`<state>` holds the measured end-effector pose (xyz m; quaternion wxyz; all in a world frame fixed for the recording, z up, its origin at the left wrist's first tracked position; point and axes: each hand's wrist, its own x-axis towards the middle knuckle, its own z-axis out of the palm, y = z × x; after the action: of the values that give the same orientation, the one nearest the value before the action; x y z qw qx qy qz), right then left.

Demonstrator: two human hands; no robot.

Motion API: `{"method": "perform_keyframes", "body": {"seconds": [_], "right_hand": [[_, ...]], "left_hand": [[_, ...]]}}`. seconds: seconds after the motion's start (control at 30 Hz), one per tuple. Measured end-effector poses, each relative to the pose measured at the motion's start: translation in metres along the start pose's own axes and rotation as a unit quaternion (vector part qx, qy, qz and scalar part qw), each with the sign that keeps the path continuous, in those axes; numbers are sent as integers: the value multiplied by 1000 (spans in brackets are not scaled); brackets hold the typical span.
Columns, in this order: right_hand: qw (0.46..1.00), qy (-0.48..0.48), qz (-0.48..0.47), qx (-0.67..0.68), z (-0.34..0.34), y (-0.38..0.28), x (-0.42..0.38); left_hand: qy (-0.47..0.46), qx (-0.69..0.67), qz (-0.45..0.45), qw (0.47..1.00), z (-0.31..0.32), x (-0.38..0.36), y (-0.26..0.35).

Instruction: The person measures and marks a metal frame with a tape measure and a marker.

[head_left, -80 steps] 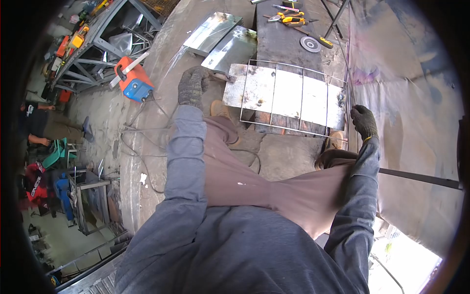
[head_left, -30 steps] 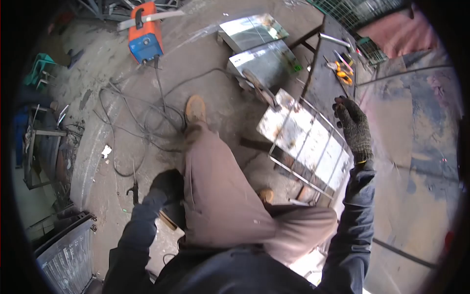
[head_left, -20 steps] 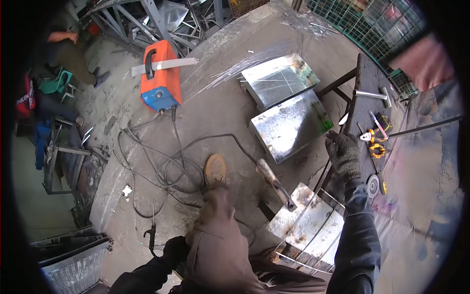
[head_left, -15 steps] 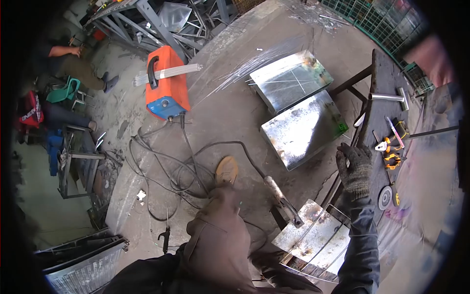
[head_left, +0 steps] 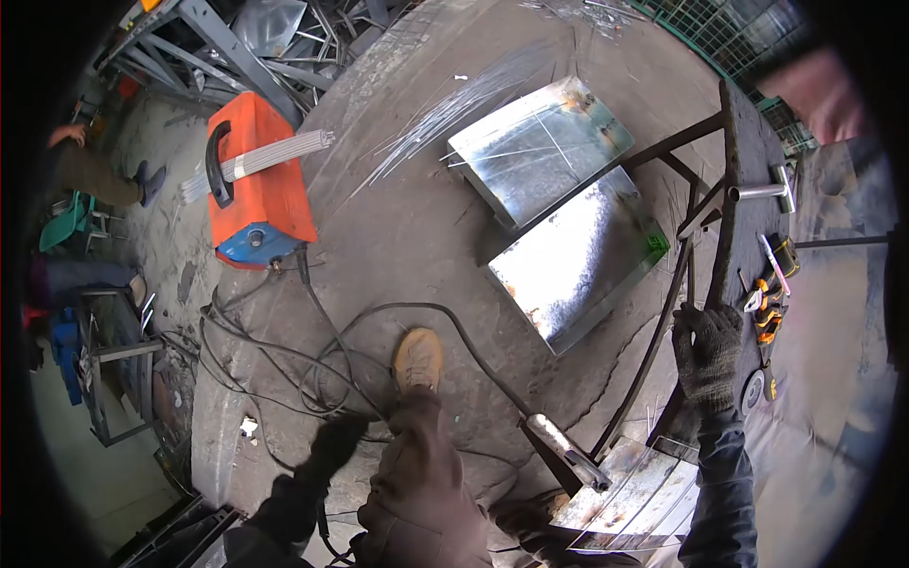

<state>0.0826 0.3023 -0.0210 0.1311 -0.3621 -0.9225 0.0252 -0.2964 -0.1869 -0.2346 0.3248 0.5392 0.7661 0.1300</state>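
My left hand [head_left: 339,443], in a dark glove, reaches low over the floor beside the black cables [head_left: 331,374]; its fingers are smeared by motion. Just below it, partly covered by my sleeve, is a black electrode holder [head_left: 326,532]. My right hand [head_left: 708,355], in a grey knit glove, is at the near edge of the dark bench [head_left: 748,227]. Its fingers are curled together, and what they hold, if anything, is hidden. Below it lies a scorched metal sheet [head_left: 625,492], with a worn metal clamp-like piece [head_left: 568,452] on a cable's end at its corner.
An orange welding machine [head_left: 260,180] carries a bundle of welding rods [head_left: 284,154]. Two sheet-metal boxes [head_left: 540,156] stand on the floor, with loose rods [head_left: 464,104] nearby. Pliers [head_left: 757,301], a grinding disc [head_left: 754,390] and a T-shaped tube [head_left: 757,192] lie on the bench. Another person [head_left: 90,175] is at left.
My left arm has come into view, reaching down over the electrode holder. The view has shifted, so the welding machine appears further left. My right hand stays by the bench edge, slightly lower in view.
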Motion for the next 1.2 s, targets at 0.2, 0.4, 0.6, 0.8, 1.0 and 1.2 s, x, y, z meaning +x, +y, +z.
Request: {"method": "perform_keyframes", "body": {"seconds": [0.2, 0.4, 0.6, 0.8, 1.0, 1.2], "right_hand": [[1000, 6, -9, -28, 4, -1, 2], [998, -36, -3, -46, 2, -3, 6], [996, -69, -1, -54, 5, 0, 7], [994, -73, -5, -77, 6, 1, 7], [993, -70, 6, -98, 8, -5, 10], [992, -73, -5, -100, 10, -3, 8]], "left_hand": [[239, -134, -21, 962, -134, 275, 17], [81, 107, -139, 981, -144, 451, -18], [161, 122, -201, 958, -147, 506, -52], [118, 115, -204, 965, -145, 536, -74], [112, 127, -248, 954, -136, 515, -46], [145, 174, -255, 940, -115, 526, -34]]}}
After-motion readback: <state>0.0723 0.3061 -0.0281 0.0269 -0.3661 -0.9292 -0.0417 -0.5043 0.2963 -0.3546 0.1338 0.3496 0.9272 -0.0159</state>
